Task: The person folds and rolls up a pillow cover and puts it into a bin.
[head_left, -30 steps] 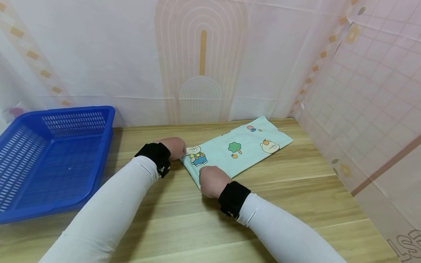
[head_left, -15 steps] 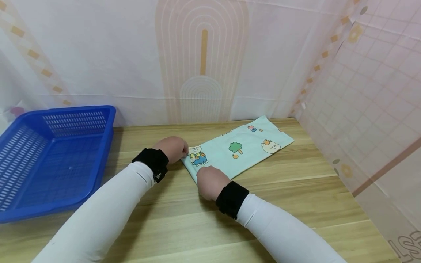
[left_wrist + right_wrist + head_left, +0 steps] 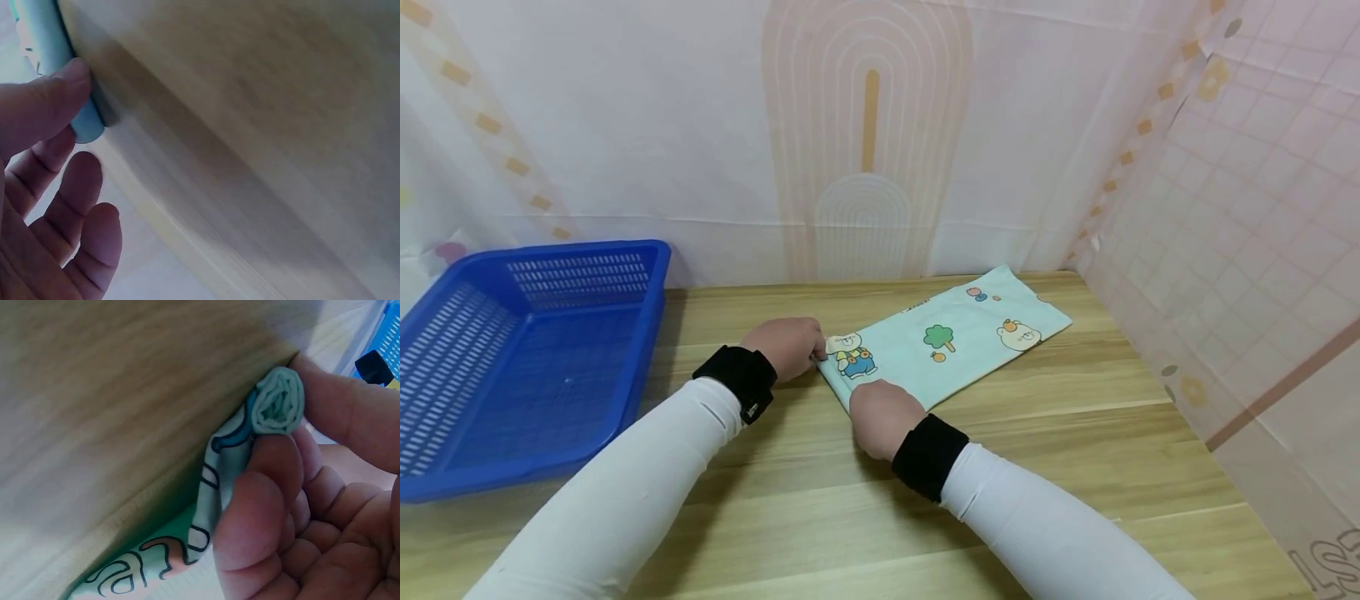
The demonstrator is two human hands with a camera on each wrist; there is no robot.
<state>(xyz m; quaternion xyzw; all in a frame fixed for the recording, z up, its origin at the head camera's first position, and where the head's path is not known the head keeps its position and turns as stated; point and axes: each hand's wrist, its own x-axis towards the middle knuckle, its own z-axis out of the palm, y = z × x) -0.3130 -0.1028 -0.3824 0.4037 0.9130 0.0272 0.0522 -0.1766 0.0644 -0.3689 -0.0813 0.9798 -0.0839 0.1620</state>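
Note:
A mint-green cloth [image 3: 970,333] printed with cartoon bears and a tree lies slantwise on the table, its left edge wound into a thin roll. At the roll's far end my left hand [image 3: 786,346] pinches it between thumb and forefinger. The left wrist view shows the smooth tube [image 3: 47,37] under the thumb, with the other fingers loosely bent below. My right hand [image 3: 886,418] grips the near end. In the right wrist view the roll's spiral end [image 3: 278,403] sits between thumb and curled fingers, and a printed flat part trails off from it.
A blue plastic basket [image 3: 658,333] with slotted sides stands at the left of the wooden table [image 3: 790,517]. Behind the table hangs a pale patterned curtain [image 3: 715,125], and another patterned panel [image 3: 1262,208] closes off the right side.
My left hand has shifted slightly left and its fingers have changed position at the roll's end. The right hand stays almost in place, and the cloth looks nearly the same.

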